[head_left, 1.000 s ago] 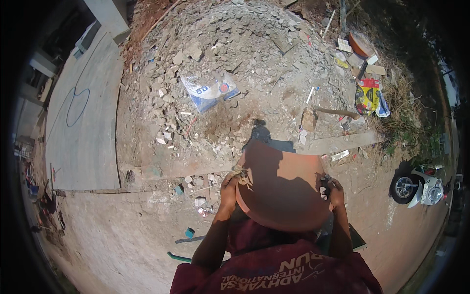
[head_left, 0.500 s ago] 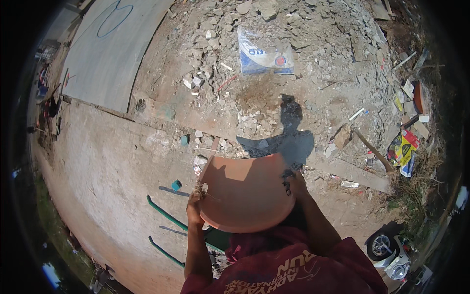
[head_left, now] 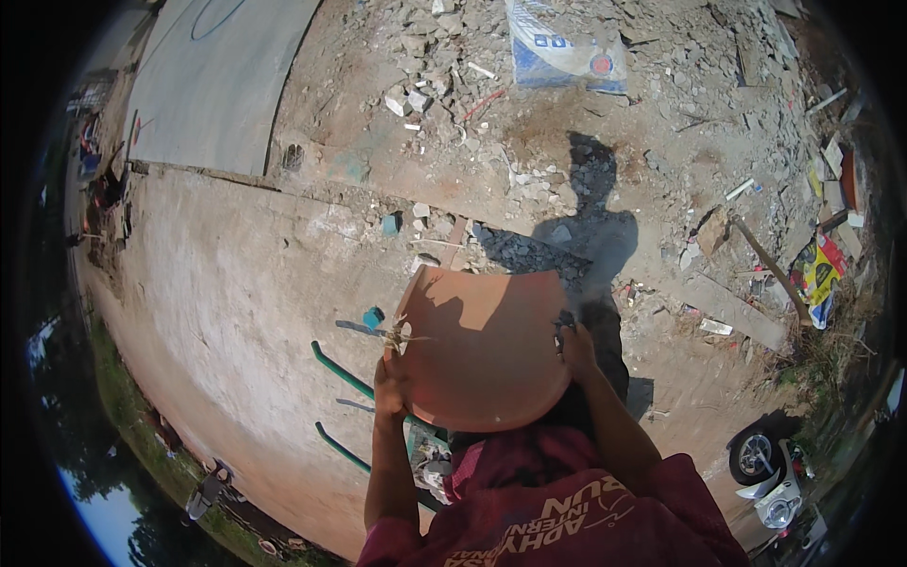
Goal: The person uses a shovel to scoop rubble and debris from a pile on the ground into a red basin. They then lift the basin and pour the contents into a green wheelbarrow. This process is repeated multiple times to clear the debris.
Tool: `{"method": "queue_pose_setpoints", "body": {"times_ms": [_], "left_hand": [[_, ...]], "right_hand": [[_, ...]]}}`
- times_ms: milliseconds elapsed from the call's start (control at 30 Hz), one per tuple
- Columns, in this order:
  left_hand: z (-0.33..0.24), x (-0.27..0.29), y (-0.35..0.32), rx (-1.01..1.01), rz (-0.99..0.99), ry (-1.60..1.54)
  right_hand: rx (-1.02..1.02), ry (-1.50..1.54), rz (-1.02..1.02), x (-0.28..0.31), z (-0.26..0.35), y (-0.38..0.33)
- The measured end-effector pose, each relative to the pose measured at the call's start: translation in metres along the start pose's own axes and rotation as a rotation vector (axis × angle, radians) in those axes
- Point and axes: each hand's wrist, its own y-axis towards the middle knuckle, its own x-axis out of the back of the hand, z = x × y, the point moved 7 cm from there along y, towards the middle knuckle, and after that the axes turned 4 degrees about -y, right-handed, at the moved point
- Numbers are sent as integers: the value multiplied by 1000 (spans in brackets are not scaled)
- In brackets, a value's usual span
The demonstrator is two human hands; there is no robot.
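Observation:
An orange-brown curved pan (head_left: 487,369) is held up in front of my body, its hollow side facing up with only shadow and light visible in it. My left hand (head_left: 389,383) grips its left rim, just below a tied bit of pale cord (head_left: 397,338). Around the right rim closes my right hand (head_left: 577,352), beside a dark tied loop (head_left: 565,321). Below and left of the pan, two green bars (head_left: 342,370) like barrow handles stick out. What they join is mostly hidden by the pan and my arm.
Broken rubble and a white-and-blue sack (head_left: 567,57) lie ahead. A grey slab (head_left: 222,94) is at far left, a teal lump (head_left: 373,317) near the bars. To the right lie a wooden stick (head_left: 770,265), a yellow-red packet (head_left: 820,269) and a parked motorbike (head_left: 767,472).
The rubble, sack and green bars have shifted rightward in view, the sack also upward, as my view turned. Both hands keep hold of the pan, which sits slightly higher in view.

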Motion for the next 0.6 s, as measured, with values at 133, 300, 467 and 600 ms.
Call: {"method": "queue_pose_setpoints", "body": {"times_ms": [133,300,467,600], "left_hand": [[-4,55,-21,-35,-104,18],[7,81,-39,-108,-140,-92],[6,89,-52,-185,-203,-84],[18,111,-49,-139,-263,-1]], "right_hand": [[71,-40,34,-43,44,-21],[43,-131,131,-66,65,-15],[35,-142,185,-75,56,-14],[40,-153,163,-80,48,-14]]}}
